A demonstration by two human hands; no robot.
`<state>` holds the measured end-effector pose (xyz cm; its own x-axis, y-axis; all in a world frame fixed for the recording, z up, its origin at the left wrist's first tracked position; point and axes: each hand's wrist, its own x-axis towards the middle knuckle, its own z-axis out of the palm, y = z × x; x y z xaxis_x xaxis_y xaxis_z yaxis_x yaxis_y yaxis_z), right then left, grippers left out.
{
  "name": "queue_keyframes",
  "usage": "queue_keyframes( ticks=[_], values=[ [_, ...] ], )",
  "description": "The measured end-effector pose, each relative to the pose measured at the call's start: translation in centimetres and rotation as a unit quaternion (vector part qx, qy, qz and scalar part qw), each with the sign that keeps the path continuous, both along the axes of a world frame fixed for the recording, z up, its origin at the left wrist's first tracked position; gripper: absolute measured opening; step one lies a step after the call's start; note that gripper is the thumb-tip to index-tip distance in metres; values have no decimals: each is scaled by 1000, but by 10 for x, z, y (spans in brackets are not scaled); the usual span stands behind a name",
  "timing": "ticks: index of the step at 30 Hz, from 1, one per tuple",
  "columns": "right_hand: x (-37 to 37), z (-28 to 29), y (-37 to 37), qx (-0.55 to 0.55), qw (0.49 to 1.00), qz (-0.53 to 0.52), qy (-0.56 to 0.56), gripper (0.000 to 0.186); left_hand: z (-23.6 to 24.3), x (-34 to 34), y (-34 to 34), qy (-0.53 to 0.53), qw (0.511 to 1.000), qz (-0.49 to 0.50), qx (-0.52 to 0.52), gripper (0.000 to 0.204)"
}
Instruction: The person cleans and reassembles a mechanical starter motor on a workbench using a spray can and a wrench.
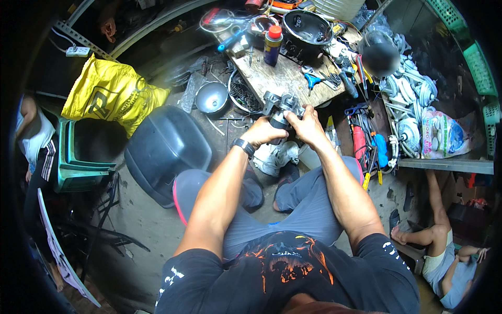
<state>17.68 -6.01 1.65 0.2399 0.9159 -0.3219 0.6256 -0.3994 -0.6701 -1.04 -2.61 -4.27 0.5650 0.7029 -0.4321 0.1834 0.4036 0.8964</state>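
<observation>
Both hands hold a grey metal machine part with a dark cylindrical body, in front of the low wooden table's near edge. My left hand is closed around its lower left side. Gripping it from the right is my right hand, its thumb pressed on the part and its fingers curled at the far side. Whether the right hand also holds a small tool, I cannot make out. Below the hands, a white cloth lies between my feet.
On the wooden table stand a spray can with a red cap, a black pot and a blue-handled tool. A metal bowl, a dark plastic case and a yellow sack are leftward. Tools crowd the right; people sit either side.
</observation>
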Motion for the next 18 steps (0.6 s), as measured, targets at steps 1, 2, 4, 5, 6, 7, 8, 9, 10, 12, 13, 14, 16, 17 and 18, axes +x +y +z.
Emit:
queue_keyframes(
  ticks=[1,2,4,5,6,7,8,9,10,12,13,14,16,17,18],
  values=[
    [0,0,1,0,1000,4,2,106,-1,-2,2,-85,996,-2,-42,42],
    [0,-1,2,1,1000,8,4,107,-2,-6,4,-93,994,-11,-62,44],
    [3,0,5,19,1000,5,7,109,1,-5,5,-42,998,-8,-54,49],
    [3,0,2,22,1000,5,-7,108,3,0,-1,17,1000,5,-24,51],
    [0,-1,-2,24,999,5,-21,108,4,7,-10,76,997,17,7,54],
    [-7,-3,-5,26,999,8,-30,108,-11,8,-26,233,946,71,215,60],
    [-8,-4,-8,28,999,4,-33,105,-6,18,-41,298,900,100,303,57],
    [-6,-4,-10,24,999,1,-26,103,-1,28,-52,356,840,127,389,55],
    [-6,-2,-11,28,999,-1,-29,103,5,33,-50,354,860,149,338,51],
    [-7,1,-9,32,999,-2,-26,102,9,27,-42,266,910,103,302,53],
    [-8,1,-7,32,999,1,-17,102,10,19,-37,222,931,80,278,53],
    [-8,-2,-2,50,998,8,-24,99,4,10,-25,159,963,37,216,50],
    [0,-1,5,46,999,16,-5,98,0,2,-15,15,999,40,2,36],
    [3,1,6,45,999,20,3,98,4,1,-11,-63,994,37,-75,32],
    [4,4,5,30,999,21,12,96,6,-3,-9,-69,992,8,-106,36]
  ],
)
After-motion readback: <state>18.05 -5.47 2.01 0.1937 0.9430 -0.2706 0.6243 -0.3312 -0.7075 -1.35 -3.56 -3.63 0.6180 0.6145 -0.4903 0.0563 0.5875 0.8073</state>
